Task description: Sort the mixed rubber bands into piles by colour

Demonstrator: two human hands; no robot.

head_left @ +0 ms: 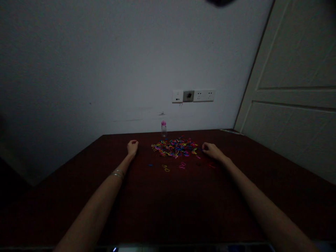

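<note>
A loose pile of small, brightly coloured rubber bands point(175, 147) lies toward the back of the dark red table. My right hand point(210, 150) rests at the pile's right edge, fingers curled toward the thumb; what it holds, if anything, cannot be made out. To the left of the pile, apart from it, my left hand point(132, 147) lies on the table with its fingers closed, their inside hidden. In front of the pile are a small blue piece point(150, 165), yellow bands point(166, 168), pink bands point(182, 165) and red bands point(211, 166), set apart in a row.
Behind the pile stands a small clear bottle point(164, 130) with a pink top. The table point(168, 199) meets a pale wall that carries a row of sockets point(204, 95). A panelled door point(294, 105) rises at the right. The room is dim.
</note>
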